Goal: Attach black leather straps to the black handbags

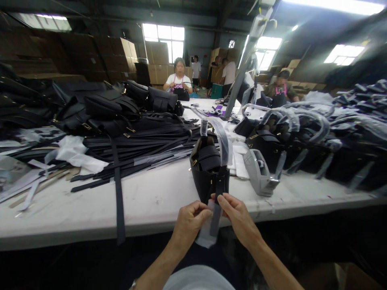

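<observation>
Closest to you, a pale, rounded object (198, 278) is cut off by the bottom of the view. Just beyond it, your left hand (189, 221) has thumb and forefinger pinched together on a translucent white plastic sheet (208, 233) that hangs down past the table edge. Your right hand (238, 211) grips a flat black strap (219, 187) between thumb and fingers, the sheet lying against the strap's lower part.

That strap runs down the near side of an upright black bag with gold-coloured fittings (204, 183), which stands at the front of the long white table (154, 201), directly ahead of your hands. Its arched handle (225, 145) is wrapped in translucent film. Just right of the bag sits a grey tape dispenser (258, 173); to the left, one long black strip (119, 197) droops over the table edge.

Farther in, a spread of flat black straps (145, 137) covers the left of the table, with a heap of black bags (111, 104) behind it. On the right stands a row of black bags with film-wrapped handles (269, 147). Across the table, a co-worker in a pink apron (178, 82) holds a dark bag (181, 94). Stacked brown cartons (111, 56) and bright windows (165, 36) lie beyond.
</observation>
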A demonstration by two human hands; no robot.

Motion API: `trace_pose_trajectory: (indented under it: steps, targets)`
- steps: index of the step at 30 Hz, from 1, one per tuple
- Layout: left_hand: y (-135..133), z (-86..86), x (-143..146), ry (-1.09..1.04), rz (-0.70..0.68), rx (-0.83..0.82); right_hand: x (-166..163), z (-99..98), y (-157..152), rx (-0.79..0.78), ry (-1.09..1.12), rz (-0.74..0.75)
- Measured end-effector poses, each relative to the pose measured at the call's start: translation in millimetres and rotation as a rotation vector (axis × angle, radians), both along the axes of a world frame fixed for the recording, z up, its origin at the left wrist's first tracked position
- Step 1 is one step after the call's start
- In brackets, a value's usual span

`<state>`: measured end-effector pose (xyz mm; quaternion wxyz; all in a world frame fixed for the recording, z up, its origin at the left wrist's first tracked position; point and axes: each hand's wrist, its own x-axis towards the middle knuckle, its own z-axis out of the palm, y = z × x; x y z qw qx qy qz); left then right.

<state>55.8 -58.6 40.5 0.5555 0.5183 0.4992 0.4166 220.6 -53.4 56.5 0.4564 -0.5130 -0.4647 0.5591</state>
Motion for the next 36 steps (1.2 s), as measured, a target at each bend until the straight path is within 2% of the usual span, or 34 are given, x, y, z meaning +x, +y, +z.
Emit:
trace_pose_trajectory:
  steps: [5,9,11,14,16,21,28,32,36]
  targets:
    - [24,5.0,21,-0.22,0.03,-0.07,17,0.2,-1,-0.074,0.205,0.022]
    - [27,-5.6,20,-0.245,0.069,-0.03,24,1.3,-3,-0.118,0.238,0.016]
    - [19,-12.9,13,-0.234,0.009,-0.007,21,1.0,-3,-0.101,0.242,0.003]
    - [4,-19.1,4,-0.248,-0.219,-0.04,12,-0.5,0,-0.073,0.253,-0.047]
    - [-3,-18.7,4,-0.229,-0.274,-0.082,7,-1.8,3,-0.065,0.252,-0.072]
    - [5,-12.1,15,-0.081,-0.058,-0.062,7,-0.7,8,-0.068,0.241,-0.056]
    - [34,4.1,27,-0.066,0.146,0.145,20,12.0,15,-0.11,0.084,-0.011]
    - [39,5.2,31,-0.123,0.191,0.153,14,16.7,28,-0.076,0.024,-0.064]
    - [33,-0.4,31,-0.26,0.157,0.113,9,16.1,36,-0.063,-0.046,-0.087]
